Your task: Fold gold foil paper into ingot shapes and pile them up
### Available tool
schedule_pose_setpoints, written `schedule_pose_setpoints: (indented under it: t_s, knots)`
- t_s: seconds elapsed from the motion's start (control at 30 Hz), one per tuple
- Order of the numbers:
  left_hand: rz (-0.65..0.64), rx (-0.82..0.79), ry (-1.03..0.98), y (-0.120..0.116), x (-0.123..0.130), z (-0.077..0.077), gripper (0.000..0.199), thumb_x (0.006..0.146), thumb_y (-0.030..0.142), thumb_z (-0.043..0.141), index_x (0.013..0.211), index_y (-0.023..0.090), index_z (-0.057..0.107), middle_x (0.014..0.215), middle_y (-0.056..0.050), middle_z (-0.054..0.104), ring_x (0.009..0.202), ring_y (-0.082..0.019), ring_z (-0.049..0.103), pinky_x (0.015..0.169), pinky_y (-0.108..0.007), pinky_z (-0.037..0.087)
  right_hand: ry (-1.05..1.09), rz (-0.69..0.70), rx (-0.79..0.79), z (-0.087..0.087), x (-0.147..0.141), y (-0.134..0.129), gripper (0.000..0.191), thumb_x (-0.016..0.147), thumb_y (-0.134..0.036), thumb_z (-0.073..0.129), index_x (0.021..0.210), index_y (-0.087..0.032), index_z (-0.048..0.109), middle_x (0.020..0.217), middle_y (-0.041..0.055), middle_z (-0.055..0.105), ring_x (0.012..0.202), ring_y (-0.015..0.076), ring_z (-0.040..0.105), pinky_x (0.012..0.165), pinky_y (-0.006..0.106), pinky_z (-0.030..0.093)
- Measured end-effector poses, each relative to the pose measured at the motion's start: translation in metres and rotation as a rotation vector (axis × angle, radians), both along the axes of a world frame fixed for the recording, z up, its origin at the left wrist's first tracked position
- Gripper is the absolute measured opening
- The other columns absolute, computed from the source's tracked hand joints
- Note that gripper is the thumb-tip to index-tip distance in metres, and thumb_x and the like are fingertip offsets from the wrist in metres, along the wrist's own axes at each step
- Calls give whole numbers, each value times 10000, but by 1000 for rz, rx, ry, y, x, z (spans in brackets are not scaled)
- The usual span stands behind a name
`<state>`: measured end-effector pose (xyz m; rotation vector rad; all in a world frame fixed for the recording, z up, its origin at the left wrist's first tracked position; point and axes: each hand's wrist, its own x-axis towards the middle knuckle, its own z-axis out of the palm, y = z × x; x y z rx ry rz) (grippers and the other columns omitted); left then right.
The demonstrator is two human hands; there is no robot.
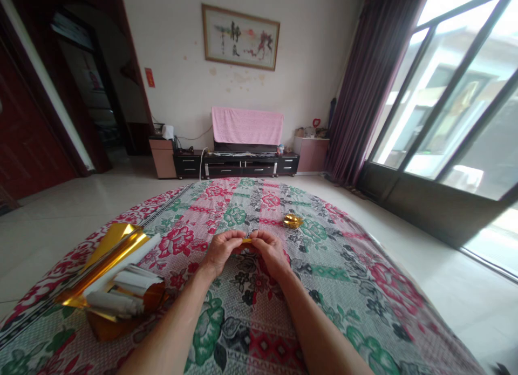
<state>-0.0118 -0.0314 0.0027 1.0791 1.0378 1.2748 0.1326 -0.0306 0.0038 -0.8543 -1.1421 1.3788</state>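
Between my two hands, above the middle of the table, is a small strip of gold foil paper (247, 240). My left hand (221, 251) pinches its left end, and my right hand (270, 251) pinches the right end. Most of the strip is hidden by my fingers. Beyond my right hand a small folded gold foil piece (293, 220) lies on the cloth. To the left of my left forearm lie gold foil sheets (117, 251), partly rolled and showing white backs. A curled stack with white edges (135, 283) sits against them.
A flowered cloth (324, 288) covers the round table. Past its far edge stands a low black cabinet (243, 167) with a pink cloth (247, 124) draped over what stands on it. Purple curtains (356, 83) and large windows are on the right, a red door (28, 121) on the left.
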Motion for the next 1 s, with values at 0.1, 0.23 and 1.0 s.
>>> schedule_pose_setpoints:
  t_s: [0.1,0.23,1.0]
  knots:
    - [14,-1,12,1,0,-1,211,618,246,628,805,154,663,689,-5,687,613,-137,611,573,-229,441,-14,-2,-10,0,0,1,163,603,-277,649,715,-163,619,634,-14,617,551,108,529,568,224,429]
    - [43,1,22,1,1,-1,206,608,243,625,787,151,670,675,-6,681,595,-135,600,549,-225,431,-19,14,-19,1,1,1,162,594,-255,648,723,-160,621,649,-9,619,578,116,542,585,228,442]
    - [135,3,20,3,0,0,205,591,234,615,773,164,677,630,18,635,510,-97,534,467,-202,398,-2,-38,-50,4,0,-1,264,589,-396,693,679,-166,602,658,-12,587,588,131,555,561,250,494]
